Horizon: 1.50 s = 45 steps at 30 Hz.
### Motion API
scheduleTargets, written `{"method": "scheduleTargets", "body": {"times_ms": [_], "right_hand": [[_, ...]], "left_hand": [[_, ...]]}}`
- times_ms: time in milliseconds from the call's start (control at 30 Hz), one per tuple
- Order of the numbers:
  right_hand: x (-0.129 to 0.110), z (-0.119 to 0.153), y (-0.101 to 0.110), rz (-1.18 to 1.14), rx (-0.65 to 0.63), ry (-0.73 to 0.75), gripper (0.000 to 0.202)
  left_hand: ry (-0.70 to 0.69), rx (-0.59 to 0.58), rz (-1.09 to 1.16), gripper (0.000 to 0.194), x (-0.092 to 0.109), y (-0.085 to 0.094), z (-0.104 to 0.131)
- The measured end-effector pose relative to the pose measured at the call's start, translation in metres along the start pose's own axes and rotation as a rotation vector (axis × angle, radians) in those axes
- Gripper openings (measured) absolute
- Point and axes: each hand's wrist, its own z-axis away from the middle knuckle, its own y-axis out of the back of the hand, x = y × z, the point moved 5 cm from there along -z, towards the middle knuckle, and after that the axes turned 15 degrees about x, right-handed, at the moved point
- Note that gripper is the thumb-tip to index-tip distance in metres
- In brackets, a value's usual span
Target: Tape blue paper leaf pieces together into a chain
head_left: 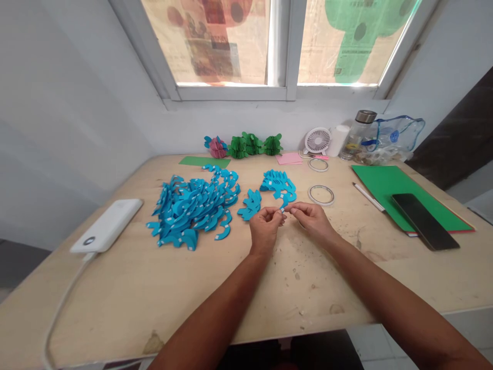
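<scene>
My left hand [266, 226] pinches a small blue paper piece [284, 203] with a white patch, near the middle of the table. My right hand [311, 218] is closed at the right side of the same piece, its fingertips close to the left ones; whether it grips the paper is too small to tell. Just beyond my hands lies a row of curved blue pieces [278, 182]. A smaller blue stack [250, 204] rests left of it. Farther left spreads a large heap of blue paper pieces [192, 205] with white patches.
Two tape rolls [321, 195] lie right of the blue row. A black phone [423, 221] rests on green sheets [381, 180], beside a white pen [368, 197]. At the left is a white power bank [108, 226] with a cable. Paper ornaments [252, 144] and a fan [317, 140] stand behind.
</scene>
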Motion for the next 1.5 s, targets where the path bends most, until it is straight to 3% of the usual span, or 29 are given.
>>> {"method": "scheduleTargets", "body": {"times_ms": [233,367,500,633,867,1033,1267,1500], "right_hand": [[0.005,-0.008,0.011,-0.149,0.155,-0.164,0.026],[0.010,-0.008,0.006,-0.121,0.074,-0.194,0.030],[0.011,-0.004,0.003,-0.007,-0.020,-0.125,0.029],[0.011,-0.004,0.006,0.107,0.008,-0.041,0.032],[0.007,-0.005,0.007,0.390,0.041,0.127,0.027],[0.000,0.000,0.003,0.546,0.062,0.231,0.022],[-0.011,0.005,-0.003,0.720,0.035,0.403,0.023],[-0.013,0.007,-0.006,0.692,-0.018,0.440,0.024]], "left_hand": [[0.023,-0.024,0.029,0.009,-0.003,-0.001,-0.001],[0.038,-0.090,0.040,0.009,-0.003,-0.006,0.004],[0.034,-0.158,0.039,0.010,-0.003,-0.009,0.008],[0.041,-0.198,0.033,0.012,-0.004,-0.010,0.009],[-0.025,-0.039,0.045,0.028,-0.006,-0.001,-0.001],[-0.036,-0.035,0.061,0.033,-0.004,0.000,-0.003],[0.155,-0.068,0.139,0.043,-0.011,-0.004,-0.004],[0.332,-0.145,0.277,0.041,-0.015,-0.005,-0.003]]}}
